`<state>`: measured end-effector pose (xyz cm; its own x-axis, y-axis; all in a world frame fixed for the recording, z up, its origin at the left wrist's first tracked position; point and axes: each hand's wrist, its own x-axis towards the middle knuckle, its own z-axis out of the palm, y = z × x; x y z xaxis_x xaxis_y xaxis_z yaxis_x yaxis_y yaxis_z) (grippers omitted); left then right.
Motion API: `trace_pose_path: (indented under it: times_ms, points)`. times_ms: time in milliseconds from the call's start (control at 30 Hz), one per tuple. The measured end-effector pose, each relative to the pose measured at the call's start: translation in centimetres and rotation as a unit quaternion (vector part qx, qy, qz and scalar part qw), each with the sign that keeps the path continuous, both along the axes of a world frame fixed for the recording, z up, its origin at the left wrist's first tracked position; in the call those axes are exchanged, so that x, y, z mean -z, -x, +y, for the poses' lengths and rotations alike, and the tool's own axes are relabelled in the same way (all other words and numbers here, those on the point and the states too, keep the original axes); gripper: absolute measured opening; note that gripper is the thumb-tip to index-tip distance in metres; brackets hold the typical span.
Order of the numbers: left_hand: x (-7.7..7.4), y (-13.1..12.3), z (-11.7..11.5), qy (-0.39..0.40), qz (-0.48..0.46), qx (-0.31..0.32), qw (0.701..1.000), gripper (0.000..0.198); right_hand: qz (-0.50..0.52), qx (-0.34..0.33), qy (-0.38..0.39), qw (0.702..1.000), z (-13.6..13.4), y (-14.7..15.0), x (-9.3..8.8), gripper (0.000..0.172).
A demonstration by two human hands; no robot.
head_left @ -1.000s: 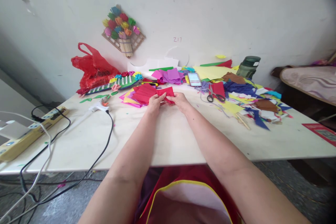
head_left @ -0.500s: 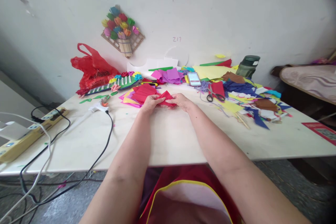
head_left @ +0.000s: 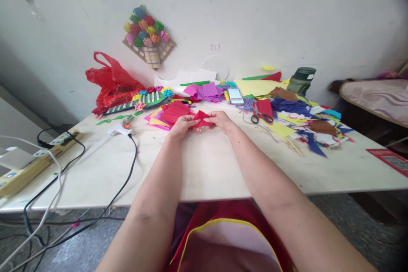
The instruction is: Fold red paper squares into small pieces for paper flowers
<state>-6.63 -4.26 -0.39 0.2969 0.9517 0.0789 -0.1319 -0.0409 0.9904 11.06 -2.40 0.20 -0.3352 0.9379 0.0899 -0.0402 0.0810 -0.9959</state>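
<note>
Both hands meet over the middle of the pale table (head_left: 207, 170), pinching a small folded piece of red paper (head_left: 200, 118). My left hand (head_left: 181, 126) grips its left side with the fingers curled. My right hand (head_left: 222, 120) grips the right side, fingertips pressed on the fold. Just behind and left of the hands lies a stack of red, pink and yellow paper sheets (head_left: 167, 115).
Scissors (head_left: 256, 114) and a heap of coloured paper scraps (head_left: 306, 121) lie to the right, with a green bottle (head_left: 301, 80) behind. On the left are a glue gun (head_left: 119, 128), black cables (head_left: 105, 191), a power strip (head_left: 35, 161) and a red plastic bag (head_left: 113, 83).
The red paper was flatter and further back; both hands have drawn it slightly nearer and folded it into a smaller, raised shape.
</note>
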Motion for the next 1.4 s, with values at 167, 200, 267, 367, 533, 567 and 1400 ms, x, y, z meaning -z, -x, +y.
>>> trace_pose_path:
  times_ms: [167, 200, 267, 367, 533, 567, 1400]
  points:
    - [-0.12, 0.17, -0.16, 0.003, -0.036, 0.007, 0.999, 0.028, 0.019, 0.008, -0.003, 1.0, -0.19, -0.03, -0.3, 0.016]
    - [-0.11, 0.22, -0.15, 0.004, -0.044, 0.007, 0.999, 0.028, 0.022, 0.009, -0.004, 1.0, -0.22, -0.02, -0.36, 0.017]
    - [-0.09, 0.32, -0.12, 0.006, -0.061, 0.008, 0.998, 0.027, 0.029, 0.008, -0.008, 1.0, -0.22, 0.02, -0.42, 0.02]
    - [-0.02, 0.4, -0.05, 0.01, -0.08, 0.006, 0.997, 0.025, 0.039, 0.002, -0.017, 0.999, -0.09, 0.04, -0.33, 0.024]
    - [0.08, 0.44, 0.07, 0.023, -0.09, -0.007, 0.996, 0.023, 0.044, -0.001, -0.028, 0.999, 0.02, 0.0, -0.16, 0.024]
    - [0.08, 0.44, 0.08, 0.024, -0.09, -0.01, 0.996, 0.023, 0.046, -0.001, -0.029, 0.999, -0.01, -0.01, -0.18, 0.023]
    - [-0.29, 0.26, -0.11, 0.02, -0.106, -0.016, 0.994, 0.019, 0.07, -0.05, -0.061, 0.994, -0.56, -0.29, -0.49, 0.027]
